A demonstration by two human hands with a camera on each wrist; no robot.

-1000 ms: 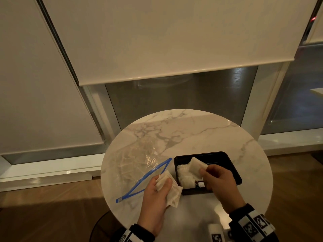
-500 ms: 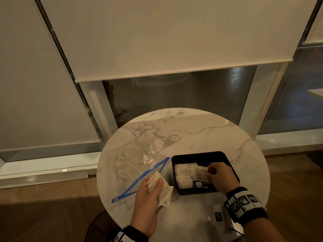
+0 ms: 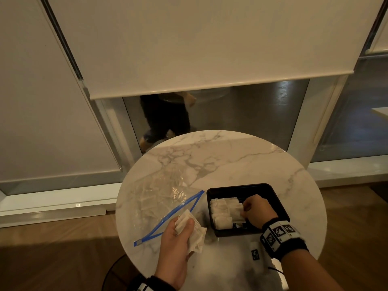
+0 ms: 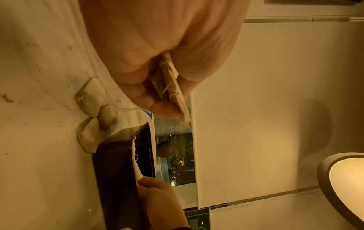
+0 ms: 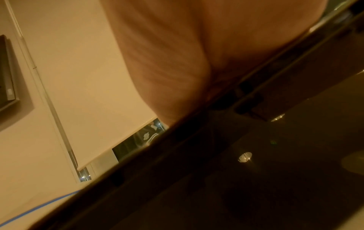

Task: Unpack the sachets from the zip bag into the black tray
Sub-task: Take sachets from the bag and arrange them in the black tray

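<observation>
A clear zip bag [image 3: 159, 198] with a blue zip strip lies open on the left of the round marble table. The black tray [image 3: 239, 186] sits to its right with several white sachets [image 3: 222, 213] packed in its left part. My right hand [image 3: 245, 208] is down inside the tray, fingers curled on a sachet [image 4: 136, 165] at the row's right side. My left hand [image 3: 180, 227] hovers between bag and tray, pinching a small bundle of sachets [image 4: 173, 91]. More sachets [image 4: 92, 99] lie on the table beside it. The right wrist view shows only palm and the dark tray rim [image 5: 197, 140].
The table [image 3: 231, 156] is small and its front edge is close to my arms. A small white block with a black marker [image 3: 255, 253] lies near that edge, just below the tray. Window blinds stand behind the table and wood floor surrounds it.
My right hand has gone down from just above the tray into it, carrying its sachet to the row. My left hand has kept its bundle and hardly moved.
</observation>
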